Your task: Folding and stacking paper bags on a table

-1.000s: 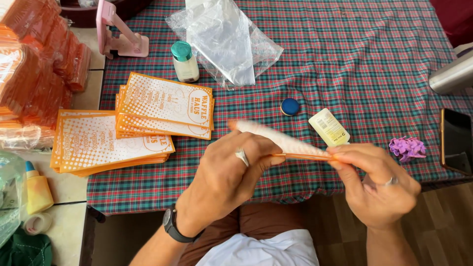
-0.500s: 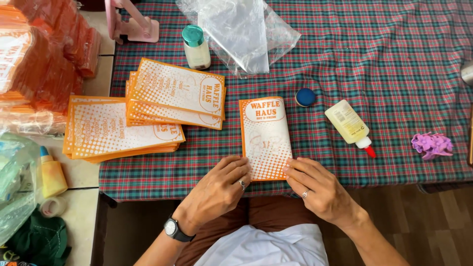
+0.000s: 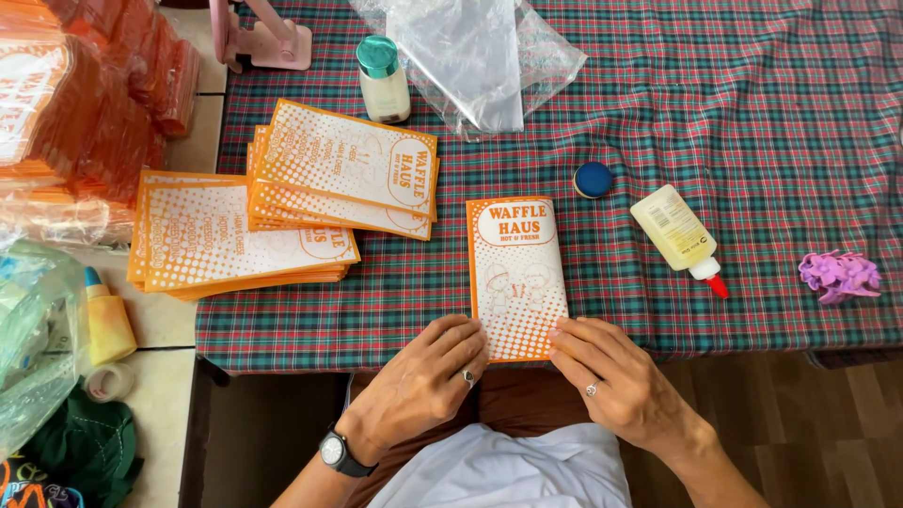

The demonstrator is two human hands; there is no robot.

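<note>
An orange-and-white paper bag (image 3: 515,273) lies flat on the plaid tablecloth (image 3: 752,141), its near end at the table's front edge. My left hand (image 3: 423,381) presses its fingertips on the bag's lower left corner. My right hand (image 3: 616,376) presses on the lower right corner. Both hands wear a ring, and the left wrist has a dark watch. Two stacks of the same bags (image 3: 343,179) (image 3: 235,240) lie to the left. A glue bottle with a red tip (image 3: 679,235) lies on its side to the right, near a blue cap (image 3: 593,179).
A clear plastic bag (image 3: 480,56) and a white bottle with a teal lid (image 3: 381,80) sit at the back. A pink stand (image 3: 268,38) is at the back left. Wrapped orange packs (image 3: 85,113) pile up on the left. A purple clip (image 3: 837,275) lies at the right.
A second ago both hands held the bag up in the air, folded. Now it lies flat on the cloth and the hands press its near corners.
</note>
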